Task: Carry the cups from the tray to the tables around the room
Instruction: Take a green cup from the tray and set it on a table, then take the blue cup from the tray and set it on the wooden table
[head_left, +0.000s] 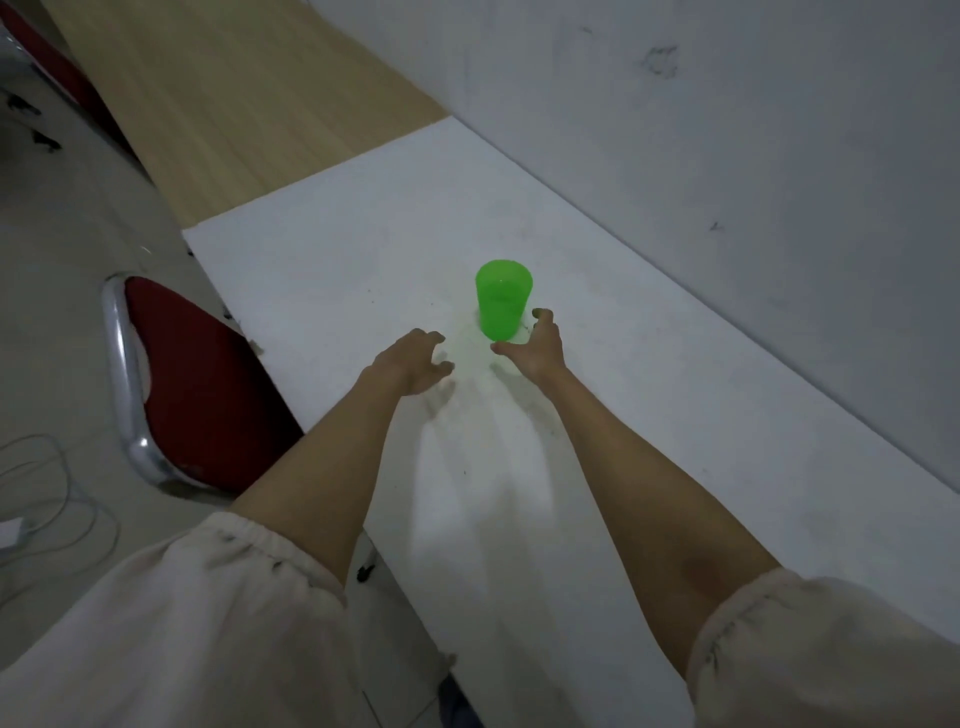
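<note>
Green plastic cup (503, 299) stands upright on the white table (649, 447), about in the middle of the tabletop's width, and it is translucent; a paler band inside suggests some liquid, but I cannot tell for sure what is in it. Just beside its base, on the near right side, is the right hand (537, 345), with fingers spread and curved around the cup's lower part; the thumb tip seems to touch the base, while the other fingers are apart from the wall of the cup, so nothing is gripped. The left hand (410, 366) is near the cup on the near left side, not touching it, fingers loosely curled and apart, holding nothing. Both forearms are bare, coming out of pale sleeves (218, 623) pushed up. The white surface has small dark specks and smudges. Behind it, touching end to end, is a wooden table (249, 98). A grey-white wall (753, 130) with scuff marks runs along the right edge of both tables. On the left, a red chair (202, 384) with a metal frame stands by the table edge, and white cables (47, 499) lie on the pale floor.
</note>
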